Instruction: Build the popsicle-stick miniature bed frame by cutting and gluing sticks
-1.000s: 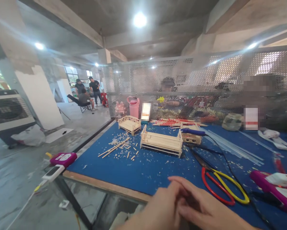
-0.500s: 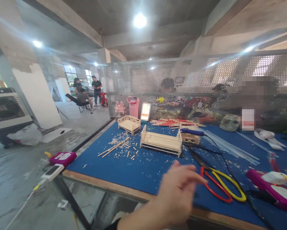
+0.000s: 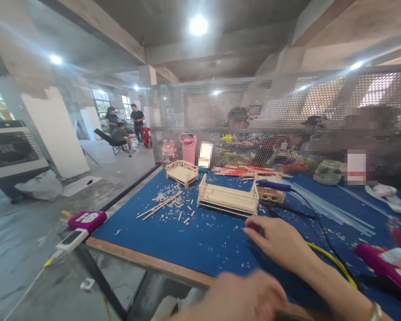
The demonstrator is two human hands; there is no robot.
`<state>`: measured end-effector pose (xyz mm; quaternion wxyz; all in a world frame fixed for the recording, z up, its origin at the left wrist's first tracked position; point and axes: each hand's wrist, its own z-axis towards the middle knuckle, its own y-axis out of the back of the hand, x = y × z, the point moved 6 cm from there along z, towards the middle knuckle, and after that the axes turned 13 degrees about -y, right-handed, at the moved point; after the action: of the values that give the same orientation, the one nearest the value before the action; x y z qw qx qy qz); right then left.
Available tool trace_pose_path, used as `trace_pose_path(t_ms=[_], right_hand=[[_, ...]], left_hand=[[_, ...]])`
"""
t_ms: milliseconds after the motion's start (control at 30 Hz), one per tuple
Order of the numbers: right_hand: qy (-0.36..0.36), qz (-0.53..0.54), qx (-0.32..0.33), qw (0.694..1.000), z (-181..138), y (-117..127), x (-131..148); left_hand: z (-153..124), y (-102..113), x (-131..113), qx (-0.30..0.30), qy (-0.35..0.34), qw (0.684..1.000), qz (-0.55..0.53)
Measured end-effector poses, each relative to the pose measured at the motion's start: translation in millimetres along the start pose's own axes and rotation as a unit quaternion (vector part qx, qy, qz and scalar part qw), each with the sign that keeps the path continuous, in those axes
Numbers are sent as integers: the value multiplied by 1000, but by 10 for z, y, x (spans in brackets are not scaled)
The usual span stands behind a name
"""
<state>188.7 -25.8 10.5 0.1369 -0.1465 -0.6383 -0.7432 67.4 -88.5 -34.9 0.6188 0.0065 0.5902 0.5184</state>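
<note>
My right hand [image 3: 280, 244] reaches in from the lower right, thumb and fingers apart with nothing between them. Its fingertips are beside the front right corner of a miniature bed of pale wooden sticks [image 3: 227, 199]; whether they touch cannot be seen. My left hand [image 3: 243, 296] is low at the front table edge, smeared by motion, so its fingers are unclear. Under my right forearm lies a pair of scissors, its yellow handle [image 3: 337, 261] partly showing. A smaller stick-built bench [image 3: 183, 173] stands behind to the left, and another stick piece [image 3: 270, 189] to the right.
Loose sticks [image 3: 160, 206] and shavings lie on the blue tabletop [image 3: 146, 240]. A blue glue gun [image 3: 273, 185] with a black cord rests on the right stick piece. Clear rods [image 3: 334, 209], red-tipped sticks [image 3: 243, 170] and a purple power strip [image 3: 384, 272] are around. A perforated screen [image 3: 203, 111] stands behind.
My right hand has come into view near the bed's right corner, covering much of the scissors. My left hand has dropped toward the bottom edge. The view has shifted slightly.
</note>
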Motion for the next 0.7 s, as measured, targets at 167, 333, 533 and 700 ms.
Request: trace_pose_path(t_ms=[167,333,533,700], right_hand=[[-8,-40,127,991,324,-282,50],[-23,-74,141,987,416,-452,190],[-56,52,-122,990,442,85,20],[-175,45,-176,968,603,262,-484]], left_hand=[[254,637,215,-2,136,914,381],[539,772,608,-8,235,908,348],[585,1071,859,-138,239,913,301],[605,1519,1189,-305,209,922,115]])
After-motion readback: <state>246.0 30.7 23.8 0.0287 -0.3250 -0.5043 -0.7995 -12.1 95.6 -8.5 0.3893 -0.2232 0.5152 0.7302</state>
